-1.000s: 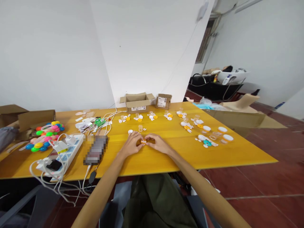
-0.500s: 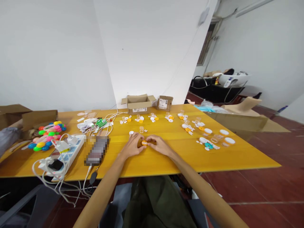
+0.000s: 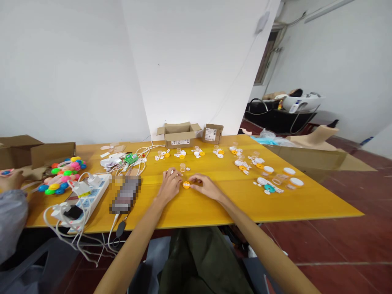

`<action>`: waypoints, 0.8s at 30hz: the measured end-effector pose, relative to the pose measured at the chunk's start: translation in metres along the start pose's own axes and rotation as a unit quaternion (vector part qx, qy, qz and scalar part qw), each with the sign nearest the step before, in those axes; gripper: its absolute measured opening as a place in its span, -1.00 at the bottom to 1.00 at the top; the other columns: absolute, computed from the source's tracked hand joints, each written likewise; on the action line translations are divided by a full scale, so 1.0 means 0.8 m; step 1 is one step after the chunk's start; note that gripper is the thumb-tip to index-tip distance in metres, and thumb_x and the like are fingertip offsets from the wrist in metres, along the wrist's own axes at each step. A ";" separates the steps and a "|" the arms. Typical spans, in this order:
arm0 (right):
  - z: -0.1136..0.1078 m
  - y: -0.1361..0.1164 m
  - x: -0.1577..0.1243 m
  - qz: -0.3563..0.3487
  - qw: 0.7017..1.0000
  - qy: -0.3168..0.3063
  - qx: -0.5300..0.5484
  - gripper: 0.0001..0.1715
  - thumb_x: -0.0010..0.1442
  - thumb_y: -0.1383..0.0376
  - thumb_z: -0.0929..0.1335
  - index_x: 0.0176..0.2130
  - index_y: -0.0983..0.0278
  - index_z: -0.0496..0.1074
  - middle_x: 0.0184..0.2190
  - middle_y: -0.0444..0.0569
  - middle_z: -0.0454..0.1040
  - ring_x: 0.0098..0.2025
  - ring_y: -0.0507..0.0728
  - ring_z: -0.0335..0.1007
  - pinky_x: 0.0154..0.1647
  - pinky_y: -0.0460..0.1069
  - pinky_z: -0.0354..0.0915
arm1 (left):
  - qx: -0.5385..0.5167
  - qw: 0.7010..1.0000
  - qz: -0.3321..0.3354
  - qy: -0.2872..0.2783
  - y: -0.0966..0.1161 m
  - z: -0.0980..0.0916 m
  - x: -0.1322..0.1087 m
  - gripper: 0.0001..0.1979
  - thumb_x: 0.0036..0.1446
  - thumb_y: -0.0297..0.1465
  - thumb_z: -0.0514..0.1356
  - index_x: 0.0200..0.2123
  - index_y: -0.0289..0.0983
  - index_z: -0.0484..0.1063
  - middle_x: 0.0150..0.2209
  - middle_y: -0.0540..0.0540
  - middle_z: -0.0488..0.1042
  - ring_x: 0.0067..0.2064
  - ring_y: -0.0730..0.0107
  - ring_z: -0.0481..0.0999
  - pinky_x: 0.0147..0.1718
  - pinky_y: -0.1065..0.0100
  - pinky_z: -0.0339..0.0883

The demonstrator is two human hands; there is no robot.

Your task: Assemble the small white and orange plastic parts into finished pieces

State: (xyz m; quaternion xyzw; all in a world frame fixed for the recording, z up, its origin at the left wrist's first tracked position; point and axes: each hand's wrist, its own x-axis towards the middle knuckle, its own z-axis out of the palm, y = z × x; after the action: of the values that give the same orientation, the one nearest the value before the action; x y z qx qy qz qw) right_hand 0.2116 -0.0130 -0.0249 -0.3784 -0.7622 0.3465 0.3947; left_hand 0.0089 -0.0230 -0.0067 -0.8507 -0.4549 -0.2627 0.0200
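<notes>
In the head view, my right hand (image 3: 204, 185) pinches the right edge of a small orange disc (image 3: 186, 185) with thumb and forefinger. White pieces sit in the middle of that disc, which is on or just above the table. To its left, my left hand (image 3: 170, 183) is apart from it, fingers bent down over the spot where a white round cap lay. The fingers hide most of whatever is under them. Beyond my hands stands a small clear cup (image 3: 183, 167), with a little white part (image 3: 188, 168) beside it.
Sets of clear cups, white caps and orange discs line the back and right of the table (image 3: 211, 212); one teal disc (image 3: 269, 188) is among them. Jars (image 3: 296, 183) stand right. A phone (image 3: 125, 194), power strip (image 3: 93, 196) and colourful balls (image 3: 63, 177) lie left. Another person's hand (image 3: 12, 179) shows far left.
My left hand has let go of the orange disc and moved left and forward over the white cap. My right hand stays at the disc. Another person's hand has appeared at far left.
</notes>
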 end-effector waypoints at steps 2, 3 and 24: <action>0.001 0.002 0.000 0.001 1.000 0.004 0.004 -0.83 0.10 0.22 0.42 -0.25 0.21 0.52 -0.24 -0.04 0.58 -0.18 0.15 0.49 -0.11 0.06 0.40 | 0.012 1.000 0.007 -0.005 -0.001 0.002 0.002 -0.72 0.18 -0.55 0.08 -0.29 -0.11 0.54 -0.10 -0.14 0.52 0.12 0.04 0.31 0.04 -0.05 0.18; 0.001 0.002 0.000 0.001 1.000 0.006 0.005 -0.82 0.10 0.21 0.42 -0.25 0.21 0.52 -0.24 -0.04 0.58 -0.18 0.15 0.49 -0.11 0.06 0.40 | 0.016 1.000 0.011 -0.008 -0.002 0.002 0.003 -0.70 0.17 -0.56 0.07 -0.26 -0.11 0.54 -0.11 -0.15 0.53 0.13 0.03 0.31 0.05 -0.07 0.18; 0.008 0.000 0.005 -0.043 0.999 0.020 -0.019 -0.85 0.09 0.26 0.44 -0.26 0.21 0.50 -0.25 -0.05 0.55 -0.17 0.16 0.47 -0.06 0.08 0.37 | 0.042 0.998 0.032 -0.026 -0.003 -0.006 0.010 -0.72 0.22 -0.56 0.05 -0.33 -0.14 0.51 -0.17 -0.14 0.55 0.08 0.10 0.36 0.00 0.03 0.21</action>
State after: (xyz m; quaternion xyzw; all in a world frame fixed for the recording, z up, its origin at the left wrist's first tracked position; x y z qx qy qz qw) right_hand 0.2044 -0.0111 -0.0267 -0.3596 -0.7760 0.3072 0.4172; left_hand 0.0082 -0.0168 0.0004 -0.8695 -0.4387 -0.2206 0.0526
